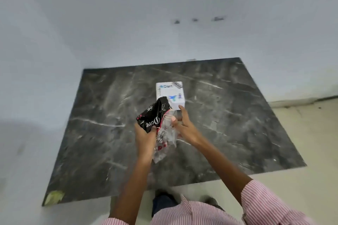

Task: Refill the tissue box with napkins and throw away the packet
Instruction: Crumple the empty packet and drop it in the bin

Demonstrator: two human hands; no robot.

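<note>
A white tissue box [171, 91] with blue print stands near the middle of a dark marble table [109, 106]. Just in front of it, above the table, I hold a crumpled plastic napkin packet [155, 117], black with pink trim on top and clear below. My left hand [145, 139] grips the packet's black part from the left. My right hand [184, 126] pinches its clear part from the right, one finger stretched toward the box's near corner. Whether napkins remain inside the packet is unclear.
The table stands against a pale wall corner at the back and left. A yellowish patch [54, 196] marks its near left corner. Light floor [301, 133] lies to the right and in front, where my feet [164, 195] show under a striped shirt.
</note>
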